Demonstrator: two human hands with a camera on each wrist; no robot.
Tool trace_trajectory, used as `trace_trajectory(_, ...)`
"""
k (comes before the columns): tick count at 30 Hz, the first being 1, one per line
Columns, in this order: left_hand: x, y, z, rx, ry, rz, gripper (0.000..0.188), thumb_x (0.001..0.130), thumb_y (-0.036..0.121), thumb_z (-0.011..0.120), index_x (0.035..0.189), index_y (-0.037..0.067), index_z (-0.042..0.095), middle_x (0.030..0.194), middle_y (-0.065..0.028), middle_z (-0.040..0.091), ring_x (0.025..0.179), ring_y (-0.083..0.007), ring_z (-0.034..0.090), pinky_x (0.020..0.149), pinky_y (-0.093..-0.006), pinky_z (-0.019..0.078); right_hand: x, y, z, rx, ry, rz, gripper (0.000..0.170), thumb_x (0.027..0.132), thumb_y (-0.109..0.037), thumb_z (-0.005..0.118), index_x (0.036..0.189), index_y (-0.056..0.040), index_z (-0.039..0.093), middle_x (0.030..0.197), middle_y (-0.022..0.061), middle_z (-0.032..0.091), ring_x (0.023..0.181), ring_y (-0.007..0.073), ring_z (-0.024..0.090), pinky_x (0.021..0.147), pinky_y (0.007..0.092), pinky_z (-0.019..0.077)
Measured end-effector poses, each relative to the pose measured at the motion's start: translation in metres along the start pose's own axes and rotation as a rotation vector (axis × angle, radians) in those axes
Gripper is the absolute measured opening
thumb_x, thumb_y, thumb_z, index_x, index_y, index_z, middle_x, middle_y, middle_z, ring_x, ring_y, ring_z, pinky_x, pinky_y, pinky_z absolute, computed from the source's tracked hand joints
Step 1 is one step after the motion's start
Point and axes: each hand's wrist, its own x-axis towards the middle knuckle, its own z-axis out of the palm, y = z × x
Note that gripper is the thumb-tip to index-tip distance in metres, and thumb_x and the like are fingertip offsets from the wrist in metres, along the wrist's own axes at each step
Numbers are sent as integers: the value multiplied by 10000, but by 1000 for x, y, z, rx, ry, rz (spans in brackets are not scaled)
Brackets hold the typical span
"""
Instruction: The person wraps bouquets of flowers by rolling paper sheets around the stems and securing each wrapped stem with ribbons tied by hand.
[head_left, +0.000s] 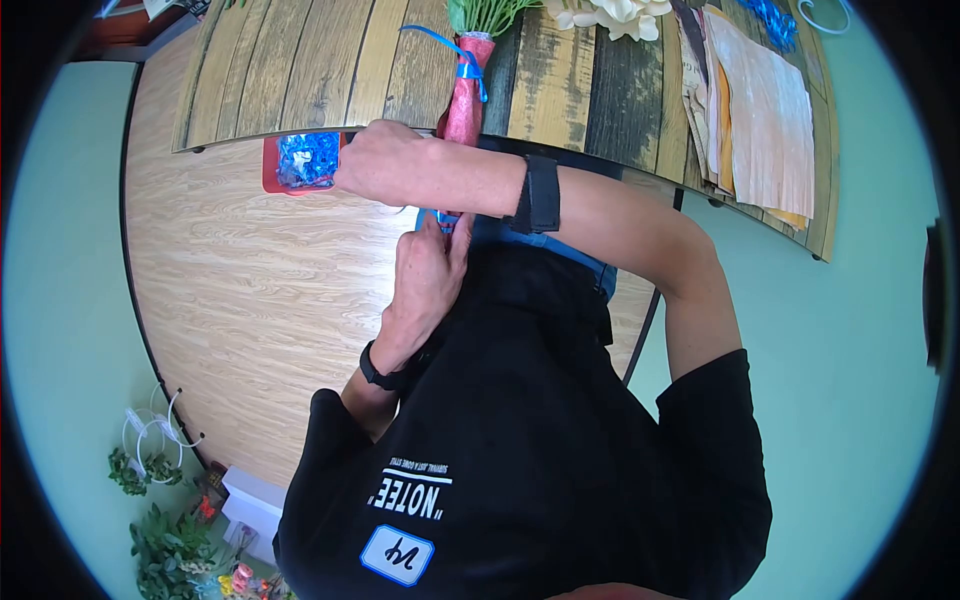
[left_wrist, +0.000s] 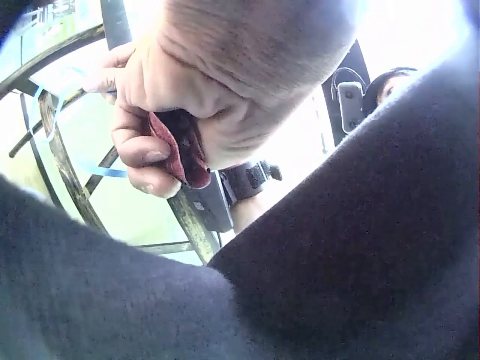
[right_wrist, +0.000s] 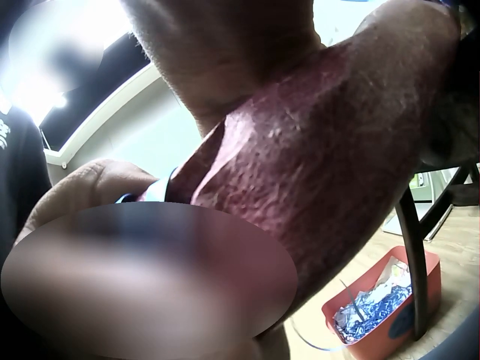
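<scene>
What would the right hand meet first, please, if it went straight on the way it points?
The red bin lies ahead of the right hand in the head view, but stands on the floor, so the hand may pass above.

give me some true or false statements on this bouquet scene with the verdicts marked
1. The left hand grips the red wrapper. True.
2. White flowers lie on the table. True.
3. The red bin stands on the table. False: the red bin is on the floor.
4. A blue ribbon goes round the wrapper. True.
5. The person's shirt is white. False: the shirt is black.
</scene>
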Motion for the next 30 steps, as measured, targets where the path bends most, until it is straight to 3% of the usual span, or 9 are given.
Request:
trace_trajectory(3,1,12,-8,-87,-133,-134,309,990,180,640,823,-72,575,543,-198,580,474,-359,617,463,-419,450,-1,2,2,32,10,-13,84,772,-76,667,819,-60,735,791,134,723,792,314,739,652,434,600)
trace_trajectory(5,2,23,-16,-276,-237,-326,368,1007,219,629,744,-28,553,492,-107,555,384,-231,563,402,-358,408,-4,2,-5,61,-40,3,85,775,-72,661,820,-46,728,791,143,720,800,320,737,661,438,600)
trace_trajectory(6,1,22,-16,-280,-237,-331,368,1007,219,629,744,-28,553,492,-107,555,384,-231,563,402,-358,408,-6,2,-9,87,-86,20,88,778,-67,654,820,-31,722,790,151,716,808,325,736,670,443,600)
trace_trajectory(8,0,20,-17,-398,-268,-315,375,1031,261,603,748,28,525,488,-13,514,357,-89,473,339,-262,338,-9,3,-9,104,-79,30,87,780,-65,650,815,-20,716,793,159,713,816,331,733,678,447,599)
trace_trajectory(16,5,24,-25,-475,-337,-327,340,1038,246,588,781,34,525,500,-9,524,368,-82,477,360,-256,343,-26,8,-26,138,-43,24,89,794,-58,635,830,2,691,772,176,677,763,338,705,644,454,569)
trace_trajectory(19,6,22,-25,-479,-337,-327,316,1040,243,584,808,33,537,505,-5,529,379,-79,486,371,-253,353,-38,15,-27,164,96,31,80,796,-46,639,853,-20,688,829,157,701,764,331,712,614,450,570)
trace_trajectory(25,13,23,-27,-499,-376,-341,328,1027,249,603,821,-4,567,522,-39,553,430,-117,529,428,-306,405,-72,23,-41,388,559,4,108,851,-105,691,930,-33,677,747,91,650,719,289,685,602,418,551)
trace_trajectory(27,15,23,-28,-500,-383,-343,311,1025,246,606,847,-7,579,525,-38,554,435,-116,528,430,-305,407,-85,22,-40,460,751,50,137,870,-120,722,983,-43,708,759,75,655,684,246,679,598,352,547)
trace_trajectory(30,16,26,-32,-523,-374,-338,255,1022,230,611,926,-7,610,525,-35,555,434,-113,528,431,-306,409,-130,12,-50,714,736,240,155,891,-93,723,1034,-34,728,803,72,684,677,182,683,608,281,536)
